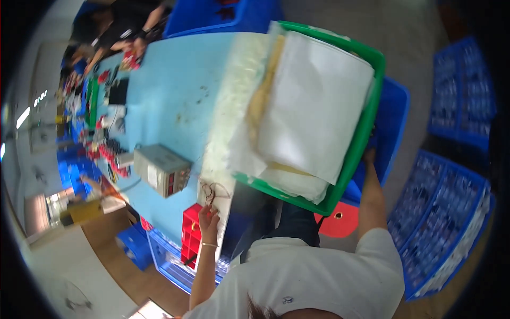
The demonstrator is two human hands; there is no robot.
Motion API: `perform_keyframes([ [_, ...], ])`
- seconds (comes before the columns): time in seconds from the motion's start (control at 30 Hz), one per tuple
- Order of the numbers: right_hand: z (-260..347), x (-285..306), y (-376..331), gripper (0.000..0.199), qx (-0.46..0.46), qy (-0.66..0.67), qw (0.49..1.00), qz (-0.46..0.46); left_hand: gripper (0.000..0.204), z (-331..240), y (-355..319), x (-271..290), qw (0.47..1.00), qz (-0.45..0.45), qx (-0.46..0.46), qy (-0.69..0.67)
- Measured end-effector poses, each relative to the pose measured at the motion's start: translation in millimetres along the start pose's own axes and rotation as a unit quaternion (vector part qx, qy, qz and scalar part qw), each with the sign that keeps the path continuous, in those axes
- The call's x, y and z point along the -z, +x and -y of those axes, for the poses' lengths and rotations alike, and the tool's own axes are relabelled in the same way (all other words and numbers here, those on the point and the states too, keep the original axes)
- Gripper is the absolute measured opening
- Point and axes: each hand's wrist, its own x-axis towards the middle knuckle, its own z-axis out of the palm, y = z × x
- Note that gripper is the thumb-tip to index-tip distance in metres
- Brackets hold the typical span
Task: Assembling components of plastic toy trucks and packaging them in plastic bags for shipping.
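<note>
Lengthwise, the red tray (188,239) runs forward, beside the left hand (209,223).

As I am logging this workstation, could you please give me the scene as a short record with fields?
Left hand: at thin reddish wires, beside a red divided tray; grip unclear
Right hand: at a blue bin, partly hidden; grip unclear
Container: green crate, holding white sheets
Surface: light-blue tabletop, bearing a grey boxy device
</note>
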Motion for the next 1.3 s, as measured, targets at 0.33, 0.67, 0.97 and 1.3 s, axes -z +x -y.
perform_keyframes([
  [0.33,75.2,104.3,-70.5,0.034,0.050,0.003,0.996,-0.069,0.048,56.0,-11.5,90.9,0.987,-0.083,-0.073,-0.117],
  [0.67,311.4,114.8,-201.2,0.021,0.268,0.165,0.939,-0.141,0.042,162.1,-79.8,219.4,0.952,-0.274,-0.136,0.009],
  [0.97,87.0,51.5,-289.2,0.026,0.109,0.027,0.907,0.407,0.020,359.3,-238.8,197.8,0.961,-0.261,0.049,-0.078],
  [1.3,117.9,81.9,-322.1,0.027,0.254,-0.061,0.843,0.470,0.019,389.0,-309.4,169.4,0.941,-0.300,0.132,-0.090],
])
